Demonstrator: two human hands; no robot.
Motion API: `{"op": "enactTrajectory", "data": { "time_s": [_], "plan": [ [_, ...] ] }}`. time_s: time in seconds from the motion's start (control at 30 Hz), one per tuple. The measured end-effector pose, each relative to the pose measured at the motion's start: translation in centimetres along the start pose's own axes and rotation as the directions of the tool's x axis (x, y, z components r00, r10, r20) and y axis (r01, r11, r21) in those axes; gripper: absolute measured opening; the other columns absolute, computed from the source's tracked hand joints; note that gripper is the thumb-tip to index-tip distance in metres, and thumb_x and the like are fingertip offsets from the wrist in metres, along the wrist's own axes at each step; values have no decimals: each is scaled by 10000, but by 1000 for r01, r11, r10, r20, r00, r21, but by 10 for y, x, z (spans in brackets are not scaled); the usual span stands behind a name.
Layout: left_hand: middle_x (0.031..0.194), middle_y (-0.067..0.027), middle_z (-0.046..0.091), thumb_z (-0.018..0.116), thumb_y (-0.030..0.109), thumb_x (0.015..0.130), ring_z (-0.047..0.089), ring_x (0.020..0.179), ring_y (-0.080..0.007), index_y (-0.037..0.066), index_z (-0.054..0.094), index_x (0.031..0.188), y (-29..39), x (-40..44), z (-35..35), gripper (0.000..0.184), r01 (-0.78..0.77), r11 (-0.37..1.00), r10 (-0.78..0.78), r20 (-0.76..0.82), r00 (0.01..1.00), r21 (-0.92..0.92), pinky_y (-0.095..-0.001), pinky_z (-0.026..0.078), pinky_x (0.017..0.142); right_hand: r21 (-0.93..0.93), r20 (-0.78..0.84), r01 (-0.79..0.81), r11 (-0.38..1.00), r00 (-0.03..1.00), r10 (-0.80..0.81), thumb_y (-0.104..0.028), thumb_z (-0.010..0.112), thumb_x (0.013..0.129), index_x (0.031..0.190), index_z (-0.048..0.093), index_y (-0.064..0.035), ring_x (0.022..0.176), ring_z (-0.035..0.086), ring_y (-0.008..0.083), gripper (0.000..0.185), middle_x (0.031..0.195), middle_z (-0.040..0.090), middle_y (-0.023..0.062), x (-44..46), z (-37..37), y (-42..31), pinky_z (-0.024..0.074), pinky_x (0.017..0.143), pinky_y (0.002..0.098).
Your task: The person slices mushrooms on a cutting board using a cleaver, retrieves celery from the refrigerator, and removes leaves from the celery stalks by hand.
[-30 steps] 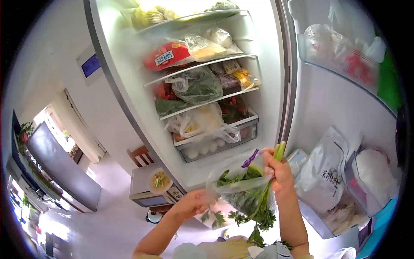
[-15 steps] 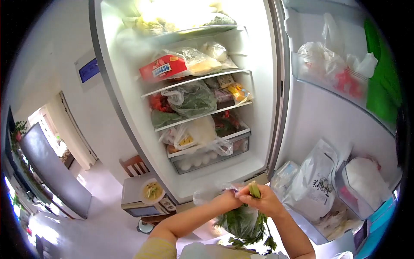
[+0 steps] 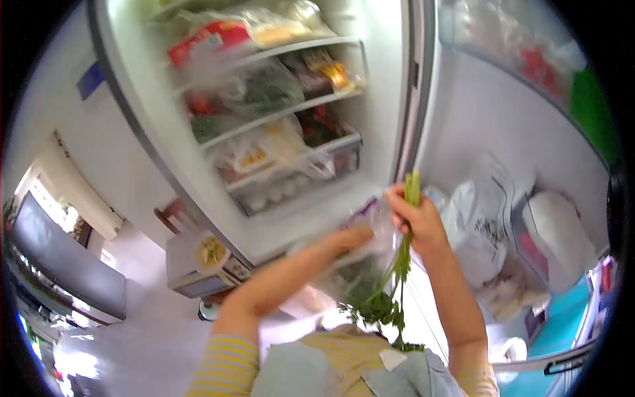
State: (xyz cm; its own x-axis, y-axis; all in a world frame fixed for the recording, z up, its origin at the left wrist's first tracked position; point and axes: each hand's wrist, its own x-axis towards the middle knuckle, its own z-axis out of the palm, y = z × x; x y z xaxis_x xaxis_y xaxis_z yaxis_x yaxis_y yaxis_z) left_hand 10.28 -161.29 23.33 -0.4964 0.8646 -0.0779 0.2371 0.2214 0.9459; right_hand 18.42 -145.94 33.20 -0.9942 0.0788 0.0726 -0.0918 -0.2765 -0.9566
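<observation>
1. Right hand (image 3: pixel 420 221): fingers closed around the upper stems of the leafy stalks (image 3: pixel 411 192). The pale cut ends stood above the grip; the stems ran down below it, slightly slanted, to green leaves hanging in front of the person's torso.
2. Left hand (image 3: pixel 357 239): blurred, at the upper part of the clear plastic bag (image 3: pixel 380 228), forearm reaching across from the lower left. Finger posture could not be told.
3. The bag hung just beside the stalks, on the left-hand side, with dark greens showing through its lower part. A purple strip (image 3: pixel 369 206) lay at its top.
4. Behind the hands, the refrigerator (image 3: pixel 370 73) stood open. Its low drawer (image 3: pixel 347 161) held round, pale items; bagged food lay above them.
5. On the shelves above: a dark green bundle in clear plastic (image 3: pixel 264 89), a yellow packet (image 3: pixel 337 76) and, higher, a red packet (image 3: pixel 208 43).
6. Right of the hands, the open door (image 3: pixel 529 126) carried a white bag with dark print (image 3: pixel 477 225) in its lower part.
7. Farther out, lower left: a microwave (image 3: pixel 192 286) with a bowl (image 3: pixel 200 255) of yellowish food on top, near a wooden chair (image 3: pixel 175 215).
</observation>
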Motion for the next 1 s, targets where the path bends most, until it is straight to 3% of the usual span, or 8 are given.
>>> {"op": "enactTrajectory", "data": {
  "time_s": [0.07, 0.27, 0.37, 0.43, 0.5, 0.63, 0.87, 1.0],
  "plan": [
    [980, -116, 624, 446, 138, 885, 575, 901, -183, 36, 577, 1093, 56, -3, -15, 266, 54, 612, -245, 124, 962, 789, -332, 451, 781, 69, 12, 14, 997, 1000, -15, -165, 621, 822, 924, 565, -50, 483, 441, 33, 164, 662, 474, -30, 7, 3, -1, 293, 387, 166],
    [1237, -150, 497, 584, 194, 831, 505, 1093, -241, -8, 414, 1269, 126, -158, -45, 511, -288, 946, 323, -435, 840, 147, -348, 388, 937, 102, 107, -36, 994, 994, 25, -157, 623, 821, 919, 582, -33, 494, 441, 41, 163, 639, 466, -32, -5, 10, -29, 304, 406, 168],
    [1401, -131, 286, 735, 238, 672, 308, 1274, -259, 14, 240, 1364, 38, -183, -43, 880, -47, 905, 309, -578, 756, 423, -372, 261, 1038, 130, 150, -39, 991, 988, 19, -142, 619, 818, 917, 582, -30, 493, 447, 44, 155, 633, 466, -29, -11, 20, -37, 300, 398, 168],
    [1454, -140, 134, 790, 250, 557, 167, 1333, -267, 43, 70, 1402, -30, -173, -14, 1129, 258, 938, -134, -446, 885, 231, -380, 178, 1073, 170, 159, -45, 984, 987, 18, -135, 616, 818, 917, 581, -31, 492, 449, 45, 148, 623, 466, -28, -16, 30, -39, 299, 394, 168],
    [1446, -151, 142, 812, 173, 499, 217, 1309, -281, 103, -61, 1406, -48, -142, 33, 1261, 50, 991, 13, -453, 891, 126, -376, 221, 1058, 89, 228, -44, 995, 973, 22, -141, 610, 820, 921, 584, -37, 493, 447, 43, 147, 625, 472, -29, -15, 43, -27, 312, 403, 169],
    [1281, -99, 378, 790, 107, 599, 378, 1201, -207, 110, 198, 1350, -4, -98, 60, 956, -125, 978, 55, -370, 927, -166, -356, 357, 975, -519, 327, 291, 804, 936, -128, -141, 611, 797, 945, 602, -54, 587, 538, 109, 172, 686, 559, 22, -18, 76, 31, 443, 539, 243],
    [1131, -72, 483, 635, 115, 768, 500, 1013, -162, 67, 446, 1113, 1, -78, 56, 397, -675, 734, 430, -718, 548, -75, -312, 429, 858, -435, 613, 788, 435, 614, -498, -92, 557, 830, 1020, 601, -80, 757, 594, 128, 196, 832, 606, 89, -42, 62, 20, 471, 613, 289],
    [997, -60, 539, 645, 84, 715, 537, 916, -158, 59, 492, 1027, 28, -99, 11, 348, -464, 836, 43, -809, 586, -292, -296, 444, 803, -28, 2, 418, 908, 909, -418, -114, 475, 903, 1019, 563, -33, 739, 579, 142, 166, 857, 607, 92, -75, 16, 13, 469, 606, 248]
  ]
}}
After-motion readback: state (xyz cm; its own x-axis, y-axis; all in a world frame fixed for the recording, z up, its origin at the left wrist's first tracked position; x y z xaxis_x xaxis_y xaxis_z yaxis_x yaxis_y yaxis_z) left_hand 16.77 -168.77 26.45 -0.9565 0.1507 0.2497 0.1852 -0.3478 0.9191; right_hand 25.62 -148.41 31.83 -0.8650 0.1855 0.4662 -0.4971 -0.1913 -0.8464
